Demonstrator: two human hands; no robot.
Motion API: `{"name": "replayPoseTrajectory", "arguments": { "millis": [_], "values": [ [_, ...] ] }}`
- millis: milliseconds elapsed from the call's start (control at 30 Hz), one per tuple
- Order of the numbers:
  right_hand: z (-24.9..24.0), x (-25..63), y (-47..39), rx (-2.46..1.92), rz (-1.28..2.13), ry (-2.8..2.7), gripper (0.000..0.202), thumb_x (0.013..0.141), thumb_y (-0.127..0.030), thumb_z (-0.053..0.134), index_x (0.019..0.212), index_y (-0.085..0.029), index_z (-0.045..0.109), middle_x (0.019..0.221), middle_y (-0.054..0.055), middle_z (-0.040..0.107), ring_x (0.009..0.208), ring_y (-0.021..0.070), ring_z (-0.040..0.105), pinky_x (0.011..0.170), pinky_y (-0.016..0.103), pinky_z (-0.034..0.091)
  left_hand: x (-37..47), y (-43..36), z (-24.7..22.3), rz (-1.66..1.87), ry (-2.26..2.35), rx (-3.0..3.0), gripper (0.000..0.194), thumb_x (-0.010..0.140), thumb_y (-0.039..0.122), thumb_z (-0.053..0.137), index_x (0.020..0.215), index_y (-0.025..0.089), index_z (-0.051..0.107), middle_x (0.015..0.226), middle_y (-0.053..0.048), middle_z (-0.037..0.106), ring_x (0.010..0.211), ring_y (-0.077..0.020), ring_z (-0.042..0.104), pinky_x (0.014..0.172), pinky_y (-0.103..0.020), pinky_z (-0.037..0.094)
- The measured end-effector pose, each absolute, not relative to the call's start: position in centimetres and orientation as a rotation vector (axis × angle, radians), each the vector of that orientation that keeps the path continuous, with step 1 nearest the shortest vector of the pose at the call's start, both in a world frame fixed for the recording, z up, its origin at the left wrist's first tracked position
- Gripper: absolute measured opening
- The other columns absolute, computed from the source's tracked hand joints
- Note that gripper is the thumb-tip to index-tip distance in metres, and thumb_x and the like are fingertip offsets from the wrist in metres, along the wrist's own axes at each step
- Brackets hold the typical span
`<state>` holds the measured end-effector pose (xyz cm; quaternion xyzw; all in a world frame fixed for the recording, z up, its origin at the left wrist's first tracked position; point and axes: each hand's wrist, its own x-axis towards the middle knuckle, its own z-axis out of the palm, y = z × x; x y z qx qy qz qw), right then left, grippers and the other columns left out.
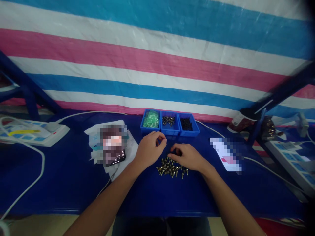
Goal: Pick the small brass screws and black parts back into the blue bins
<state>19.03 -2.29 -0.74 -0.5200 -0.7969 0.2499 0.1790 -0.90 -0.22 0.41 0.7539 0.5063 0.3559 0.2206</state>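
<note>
A loose pile of small brass-coloured screws lies on the blue table in front of me. My left hand is just above the pile's left side, its fingers bent in and the thumb near the index fingertip; anything between them is too small to make out. Over the right part of the pile is my right hand, fingers curled down and thumb drawn in toward them. Its fingertips are partly hidden, so what they hold cannot be made out. Behind the hands stand blue bins: one with green bagged pieces, one with screws, one with black pieces.
A phone rests on papers at the left, another phone at the right. Power strips with white cables sit at both sides. A cup stands near the right frame leg. A striped sheet hangs behind.
</note>
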Motion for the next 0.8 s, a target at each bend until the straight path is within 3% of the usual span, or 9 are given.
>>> {"name": "replayPoseTrajectory", "arguments": {
  "millis": [233,667,800],
  "values": [
    [-0.93,18.77,-2.21,-1.365,0.701,-2.372,0.016,0.091,-0.031,0.057,0.084,-0.022,0.068,0.071,-0.001,0.065,0.066,0.0134,0.056,0.064,0.026,0.034,-0.86,-0.26,0.44,0.956,1.390,2.102,0.010,0.087,0.025,0.056,0.088,0.022,0.065,0.083,0.000,0.065,0.073,-0.0161,0.060,0.072,-0.032,0.047],
    [-1.54,18.97,-1.91,-1.288,0.777,-2.342,0.011,0.092,-0.026,0.059,0.087,-0.020,0.066,0.086,0.002,0.066,0.078,0.0152,0.060,0.070,0.027,0.041,-0.76,-0.30,0.35,0.936,1.391,2.099,0.011,0.088,0.026,0.056,0.088,0.022,0.066,0.083,0.000,0.065,0.073,-0.0152,0.059,0.069,-0.031,0.045],
    [-1.43,18.71,-2.07,-1.322,0.743,-2.324,0.014,0.091,-0.032,0.060,0.092,-0.021,0.067,0.084,0.002,0.064,0.075,0.0156,0.059,0.068,0.027,0.041,-0.81,-0.32,0.47,0.943,1.382,2.113,0.010,0.087,0.025,0.056,0.088,0.022,0.066,0.083,0.000,0.065,0.072,-0.0149,0.059,0.069,-0.031,0.045]
  ]
}}
